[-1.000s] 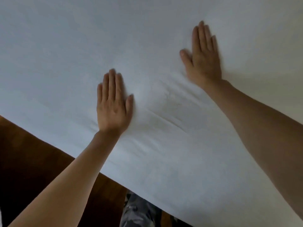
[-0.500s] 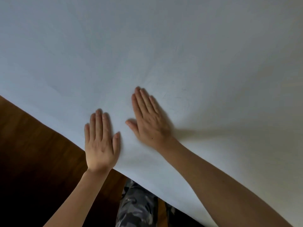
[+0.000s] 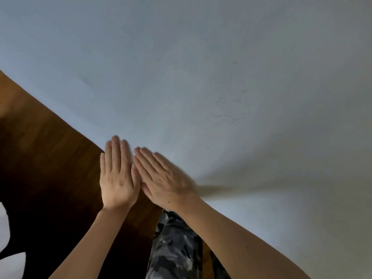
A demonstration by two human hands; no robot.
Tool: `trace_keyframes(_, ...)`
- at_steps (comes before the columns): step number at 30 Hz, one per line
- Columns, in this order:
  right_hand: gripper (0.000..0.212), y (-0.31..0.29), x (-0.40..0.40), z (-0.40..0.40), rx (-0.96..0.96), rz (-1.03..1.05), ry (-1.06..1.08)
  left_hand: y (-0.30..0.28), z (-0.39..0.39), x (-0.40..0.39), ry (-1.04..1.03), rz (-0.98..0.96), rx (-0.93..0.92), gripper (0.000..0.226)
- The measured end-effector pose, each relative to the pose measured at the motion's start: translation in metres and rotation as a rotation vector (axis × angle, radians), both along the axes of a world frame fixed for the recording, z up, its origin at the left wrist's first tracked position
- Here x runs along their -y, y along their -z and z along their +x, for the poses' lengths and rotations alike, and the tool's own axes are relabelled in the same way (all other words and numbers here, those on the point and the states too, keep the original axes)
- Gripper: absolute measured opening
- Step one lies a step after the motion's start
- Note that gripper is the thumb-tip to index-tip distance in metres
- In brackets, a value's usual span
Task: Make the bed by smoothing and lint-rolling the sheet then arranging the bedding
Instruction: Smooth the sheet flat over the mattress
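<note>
A smooth white sheet (image 3: 201,67) covers the bed and fills most of the head view. My left hand (image 3: 117,176) lies flat at the sheet's near edge, fingers straight and together, its palm partly over the floor. My right hand (image 3: 161,178) is flat beside it, fingers straight and angled up-left, touching the left hand. Several dark hairs (image 3: 231,107) lie on the sheet up and to the right of my hands.
Dark wooden floor (image 3: 46,148) runs along the bed's left edge. My leg in camouflage trousers (image 3: 173,248) stands against the bed below my hands. A white patch (image 3: 12,262) shows at the bottom left corner.
Both hands slid back toward the near edge of the sheet and came together. The creases seen a second ago are gone; the hairs have come into view.
</note>
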State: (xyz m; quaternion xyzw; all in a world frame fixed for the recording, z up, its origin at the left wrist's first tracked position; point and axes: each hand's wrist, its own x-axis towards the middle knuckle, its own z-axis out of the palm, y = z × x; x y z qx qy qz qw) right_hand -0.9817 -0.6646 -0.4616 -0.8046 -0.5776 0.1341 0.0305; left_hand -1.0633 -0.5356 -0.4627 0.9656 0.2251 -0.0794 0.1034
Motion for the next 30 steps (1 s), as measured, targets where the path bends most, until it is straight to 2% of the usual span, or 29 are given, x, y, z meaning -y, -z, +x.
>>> trace_keyframes(2, 0.068, -0.002, 0.002, -0.005, 0.018, -0.018, -0.078, -0.005, -0.009, -0.008, -0.038, -0.010, -0.029, 0.061)
trace_keyframes(5, 0.063, -0.008, 0.004, -0.009, -0.043, -0.013, -0.266, -0.017, -0.009, -0.022, -0.231, -0.013, -0.007, 0.062)
trace_keyframes(7, 0.058, -0.018, 0.014, -0.015, -0.125, 0.059, -0.188, -0.026, 0.003, -0.026, -0.264, -0.002, 0.041, 0.060)
trace_keyframes(9, 0.055, -0.029, 0.030, -0.018, -0.169, 0.143, 0.006, -0.033, 0.023, -0.021, -0.160, 0.001, 0.091, 0.059)
trace_keyframes(13, 0.059, -0.042, 0.091, -0.002, -0.108, 0.151, 0.291, -0.042, 0.071, 0.031, 0.170, -0.088, 0.149, 0.057)
trace_keyframes(17, 0.057, -0.040, 0.185, 0.043, -0.068, 0.117, 0.633, -0.045, 0.113, 0.116, 0.484, -0.171, 0.169, 0.055)
trace_keyframes(22, 0.056, -0.036, 0.328, 0.099, 0.055, 0.091, 1.044, -0.041, 0.148, 0.239, 0.769, -0.232, 0.183, 0.053)
trace_keyframes(25, 0.057, -0.027, 0.400, 0.091, 0.041, 0.040, 1.133, -0.023, 0.138, 0.304, 0.942, -0.260, 0.172, 0.051)
trace_keyframes(27, 0.054, -0.018, 0.435, 0.055, 0.020, 0.051, 1.181, -0.013, 0.117, 0.339, 0.987, -0.257, 0.125, 0.052)
trace_keyframes(30, 0.052, -0.014, 0.465, -0.017, -0.018, 0.079, 1.098, -0.009, 0.085, 0.375, 0.976, -0.207, 0.091, 0.053)
